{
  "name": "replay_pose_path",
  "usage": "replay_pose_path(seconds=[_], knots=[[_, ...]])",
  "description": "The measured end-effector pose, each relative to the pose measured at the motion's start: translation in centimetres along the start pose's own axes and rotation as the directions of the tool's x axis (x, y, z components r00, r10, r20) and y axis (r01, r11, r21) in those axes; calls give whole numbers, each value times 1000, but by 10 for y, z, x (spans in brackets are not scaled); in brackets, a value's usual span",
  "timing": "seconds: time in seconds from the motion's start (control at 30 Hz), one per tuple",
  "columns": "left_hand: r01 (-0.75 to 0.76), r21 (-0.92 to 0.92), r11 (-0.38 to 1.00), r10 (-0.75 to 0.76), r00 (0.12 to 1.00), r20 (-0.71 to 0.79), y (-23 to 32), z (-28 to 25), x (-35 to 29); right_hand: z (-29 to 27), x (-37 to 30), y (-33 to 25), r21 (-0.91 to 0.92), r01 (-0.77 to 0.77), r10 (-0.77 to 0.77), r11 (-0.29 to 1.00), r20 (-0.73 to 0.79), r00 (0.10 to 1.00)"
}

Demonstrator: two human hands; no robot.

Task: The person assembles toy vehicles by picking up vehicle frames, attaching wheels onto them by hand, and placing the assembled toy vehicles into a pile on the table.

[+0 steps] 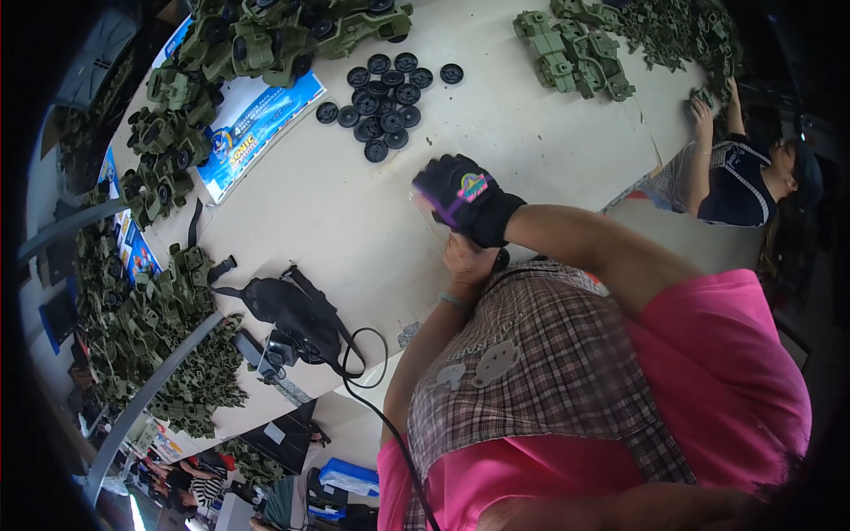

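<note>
My right hand [462, 200] wears a black glove with purple trim and a colourful patch on its back. Its fingers look curled, and its palm is turned from view. Just below it, my bare left hand [469, 258] has its fingers at the edge of the black glove [496, 218] near the wrist; its fingertips are partly hidden there. A small dark round part [501, 259] shows beside the left hand; its kind is unclear. Beyond my hands, several black toy wheels [387, 99] lie in a loose cluster on the pale table [522, 146].
Green toy vehicle bodies [266, 44] are heaped along the far and left sides, partly over a blue printed sheet [257, 124]. More green parts [575, 53] lie far right, near a co-worker [739, 173]. A black pouch with a cable [297, 314] rests at left.
</note>
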State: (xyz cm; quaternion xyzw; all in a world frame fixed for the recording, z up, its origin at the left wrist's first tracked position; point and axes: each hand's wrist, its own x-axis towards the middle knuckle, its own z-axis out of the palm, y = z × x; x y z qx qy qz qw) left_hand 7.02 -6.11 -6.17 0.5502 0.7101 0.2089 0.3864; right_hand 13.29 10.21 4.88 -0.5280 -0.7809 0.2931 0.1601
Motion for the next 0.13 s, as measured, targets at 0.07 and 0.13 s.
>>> replay_pose_path(seconds=[0.07, 0.13], knots=[[38, -84, 996, -40, 999, -20, 11, -7, -1, 1, -3, -3, 11, -40, 41, 999, -57, 998], [153, -143, 978, -146, 987, 60, 28, -22, 4, -1, -7, -5, 23, -51, 54, 998, -101, 993]])
